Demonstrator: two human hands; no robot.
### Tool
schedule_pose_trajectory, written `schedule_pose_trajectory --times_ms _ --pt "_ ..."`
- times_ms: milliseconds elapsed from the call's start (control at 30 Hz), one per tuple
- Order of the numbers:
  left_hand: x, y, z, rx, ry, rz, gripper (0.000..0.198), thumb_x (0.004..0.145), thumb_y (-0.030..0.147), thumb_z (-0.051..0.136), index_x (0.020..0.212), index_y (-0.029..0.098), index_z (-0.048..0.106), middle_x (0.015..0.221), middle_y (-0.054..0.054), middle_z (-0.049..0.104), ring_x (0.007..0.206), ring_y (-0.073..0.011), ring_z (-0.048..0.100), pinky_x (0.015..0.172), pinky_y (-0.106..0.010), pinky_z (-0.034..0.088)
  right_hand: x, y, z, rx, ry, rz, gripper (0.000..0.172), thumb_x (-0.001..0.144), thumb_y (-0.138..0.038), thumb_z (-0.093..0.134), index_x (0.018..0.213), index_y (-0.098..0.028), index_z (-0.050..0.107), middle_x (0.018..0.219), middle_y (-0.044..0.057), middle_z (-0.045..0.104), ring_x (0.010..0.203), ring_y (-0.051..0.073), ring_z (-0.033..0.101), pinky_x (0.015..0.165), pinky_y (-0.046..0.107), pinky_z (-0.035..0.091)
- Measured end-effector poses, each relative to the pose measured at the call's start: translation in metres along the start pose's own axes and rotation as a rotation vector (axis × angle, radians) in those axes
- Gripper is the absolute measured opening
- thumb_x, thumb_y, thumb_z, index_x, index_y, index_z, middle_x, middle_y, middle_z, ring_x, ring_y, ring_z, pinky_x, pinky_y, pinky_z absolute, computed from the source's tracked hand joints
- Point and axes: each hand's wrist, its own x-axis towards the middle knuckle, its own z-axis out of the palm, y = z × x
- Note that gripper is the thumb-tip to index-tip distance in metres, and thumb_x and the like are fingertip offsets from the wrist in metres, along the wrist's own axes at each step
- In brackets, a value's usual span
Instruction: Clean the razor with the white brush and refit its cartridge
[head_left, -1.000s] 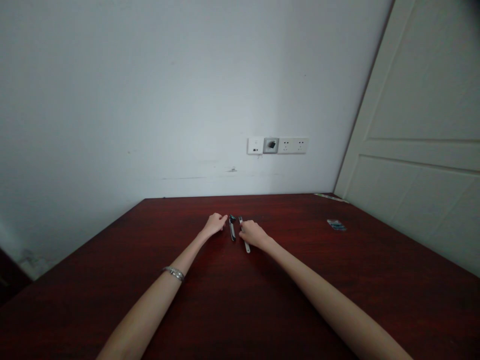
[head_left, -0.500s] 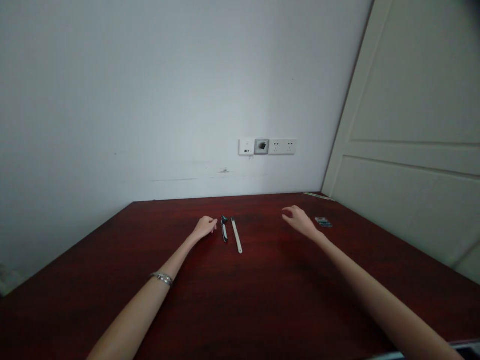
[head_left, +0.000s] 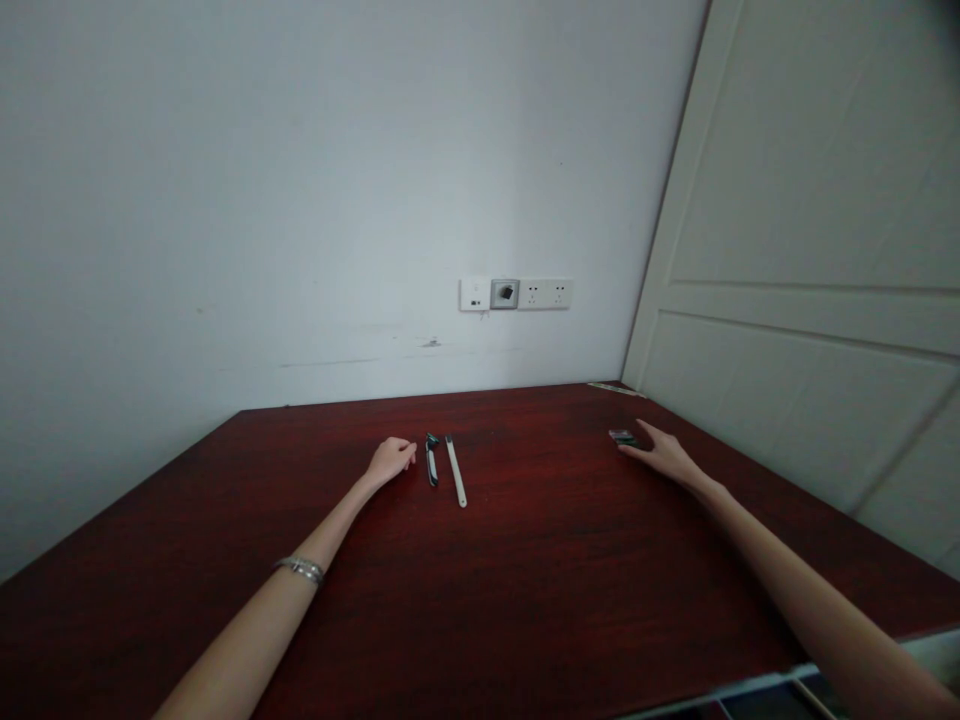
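My left hand [head_left: 389, 461] rests on the dark red table [head_left: 525, 570] with its fingers loosely curled, holding nothing, just left of a small black and silver tool [head_left: 431, 459]. A slim white stick-like tool [head_left: 456, 470] lies right beside that one. Far to the right, my right hand [head_left: 664, 455] lies flat with its fingers stretched out, the fingertips touching a small dark packet [head_left: 622, 437]. A silver bracelet [head_left: 301, 569] sits on my left wrist.
A white wall rises behind the table, with a row of sockets [head_left: 516, 293] on it. A pale door panel [head_left: 810, 260] stands along the table's right side. A thin flat strip [head_left: 615, 388] lies at the far right corner.
My right hand let go of the white tool and swept right across the table to the small packet. The left hand stayed beside the dark tool. The view shifted rightward.
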Motion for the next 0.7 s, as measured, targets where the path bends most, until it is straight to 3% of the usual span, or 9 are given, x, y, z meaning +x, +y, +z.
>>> schedule_pose_trajectory --times_ms 133,400,700 --pt "-0.002 0.002 0.0 0.015 0.024 -0.001 0.039 0.076 0.042 0.037 0.052 0.017 0.056 0.046 -0.001 0.053 0.051 -0.0159 0.053 0.06 -0.026 0.037 0.002 0.001 0.004 0.015 -0.038 -0.049 0.079 0.071 -0.06 0.053 0.131 -0.01 0.045 0.128 0.017 0.052 0.118 0.031 0.049 0.1 0.041 0.037" --pt "-0.005 0.006 -0.001 0.034 0.033 -0.019 0.037 0.074 0.04 0.038 0.051 0.018 0.055 0.047 -0.001 0.055 0.052 -0.0164 0.054 0.06 -0.025 0.036 0.005 -0.007 0.002 -0.044 -0.09 0.036 0.075 0.072 -0.062 0.052 0.131 -0.017 0.044 0.121 0.014 0.058 0.112 0.033 0.052 0.091 0.048 0.042" --pt "-0.008 0.01 -0.001 0.046 0.041 -0.025 0.034 0.075 0.037 0.039 0.052 0.017 0.055 0.049 -0.001 0.056 0.053 -0.0167 0.055 0.059 -0.025 0.036 0.006 -0.011 -0.001 -0.041 -0.124 0.066 0.073 0.073 -0.058 0.05 0.134 -0.018 0.041 0.124 0.013 0.057 0.114 0.035 0.05 0.091 0.055 0.038"
